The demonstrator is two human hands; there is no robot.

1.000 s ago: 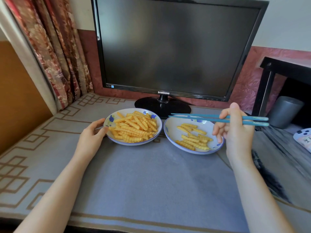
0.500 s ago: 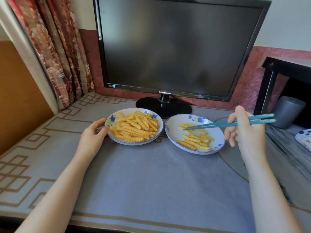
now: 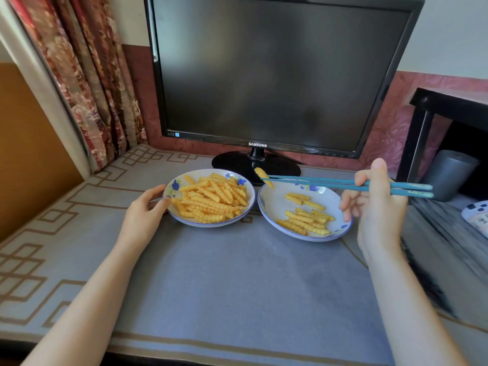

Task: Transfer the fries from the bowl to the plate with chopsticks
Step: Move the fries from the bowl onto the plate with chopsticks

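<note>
A person's right hand (image 3: 376, 204), raised with fingers curled, grips blue chopsticks (image 3: 343, 183) that point left and pinch one crinkle-cut fry (image 3: 264, 177) above the far-left rim of the plate (image 3: 272, 207), which holds a few fries. The left hand (image 3: 144, 216) rests on the gray table mat (image 3: 237, 273), fingers closed on the left rim of the bowl (image 3: 248, 207) heaped with fries (image 3: 211, 199), before a Samsung monitor (image 3: 277, 75).

My right hand (image 3: 375, 204) covers the middle of the chopsticks (image 3: 317, 182) and a bit of the plate (image 3: 272, 207) rim. Monitor (image 3: 277, 75) top is cut off, same with the patterned thing (image 3: 476, 216) at the right edge, can't tell what it is. The held fry (image 3: 264, 177) looks blurry.
</note>
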